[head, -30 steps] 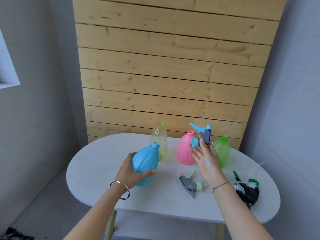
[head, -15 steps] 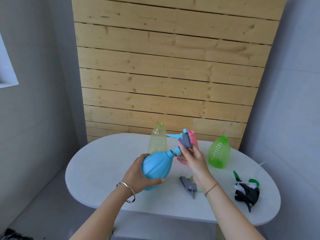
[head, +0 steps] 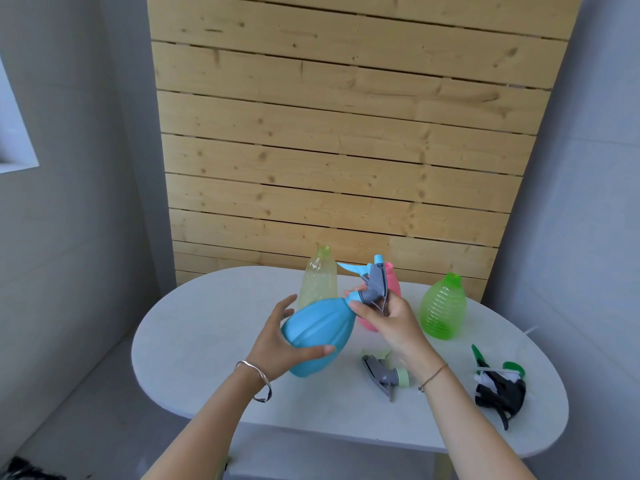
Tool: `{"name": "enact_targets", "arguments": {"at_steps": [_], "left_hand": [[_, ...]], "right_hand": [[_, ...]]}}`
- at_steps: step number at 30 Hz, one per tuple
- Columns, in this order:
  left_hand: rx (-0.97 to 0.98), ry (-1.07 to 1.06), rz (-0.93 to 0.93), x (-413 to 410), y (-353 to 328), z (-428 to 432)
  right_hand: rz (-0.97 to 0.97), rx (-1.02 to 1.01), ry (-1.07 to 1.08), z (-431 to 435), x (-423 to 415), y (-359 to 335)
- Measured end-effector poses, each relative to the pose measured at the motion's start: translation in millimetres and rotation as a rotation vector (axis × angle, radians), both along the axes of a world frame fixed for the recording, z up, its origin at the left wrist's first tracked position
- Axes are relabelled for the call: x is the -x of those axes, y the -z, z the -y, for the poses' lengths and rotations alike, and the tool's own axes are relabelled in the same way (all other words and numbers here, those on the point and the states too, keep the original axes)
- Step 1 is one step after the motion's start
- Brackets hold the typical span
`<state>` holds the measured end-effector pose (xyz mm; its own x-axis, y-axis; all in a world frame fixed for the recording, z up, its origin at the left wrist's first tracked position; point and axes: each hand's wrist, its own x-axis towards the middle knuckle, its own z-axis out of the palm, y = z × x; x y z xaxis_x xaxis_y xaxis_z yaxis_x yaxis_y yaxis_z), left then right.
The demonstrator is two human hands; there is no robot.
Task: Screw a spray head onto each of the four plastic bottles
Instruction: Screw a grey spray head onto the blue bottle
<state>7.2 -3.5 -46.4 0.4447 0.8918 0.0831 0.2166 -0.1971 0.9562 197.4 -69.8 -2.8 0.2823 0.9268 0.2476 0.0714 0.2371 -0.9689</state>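
No brand, label or writing can be read on anything here. At the left, the left hand [head: 277, 344], a thin metal bangle [head: 256, 379] on its wrist, cradles the blue bottle [head: 318, 336] from below, thumb across the base and fingers spread behind it; the bottle is opaque, smooth, softly ribbed plastic, tilted with its neck up and to the right, lifted off the surface [head: 194, 341]. Behind it stands a clear yellowish bottle [head: 318, 278], tall and narrow. At the blue neck, the right hand [head: 391, 320] pinches a grey spray head with blue trigger and nozzle [head: 372, 285], its blue collar touching the bottle's mouth. A rounded pink bottle [head: 394, 289] stands mostly hidden behind that hand. Below, a grey spray head with a pale green collar [head: 386, 374] lies on its side on the matte, pale oval surface. Further right stands a translucent green bottle [head: 443, 308] with horizontal ridges, open at the top. Near the right edge lies a heap of black spray heads with green parts [head: 498, 386]; how many I cannot tell.
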Motion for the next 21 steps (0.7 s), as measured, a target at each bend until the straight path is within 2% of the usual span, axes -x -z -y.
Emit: {"name": "enact_targets", "arguments": {"at_steps": [5,10,14,16,18,21], "left_hand": [[0.191,-0.075,0.201,-7.0,-4.0,5.8],[0.488,-0.117,0.399,-13.7,-1.1,5.2],[0.590,-0.082,0.421,-10.7,-7.3,3.3],[0.635,-0.016,0.372,-8.8,-9.3,2.8],[0.619,-0.035,0.309,-7.7,-8.5,-0.6],[0.610,-0.088,0.317,-6.9,-10.8,-1.9]], "right_hand": [[-0.087,-0.042,0.089,1.4,1.6,-4.8],[-0.084,-0.064,0.081,-0.5,2.7,-1.4],[-0.030,-0.048,0.061,-1.4,0.3,-0.3],[0.022,-0.008,0.077,-1.0,-6.1,-0.4],[0.080,0.017,0.070,0.0,-11.8,0.4],[0.044,0.007,0.018,1.2,-8.7,1.4]]}}
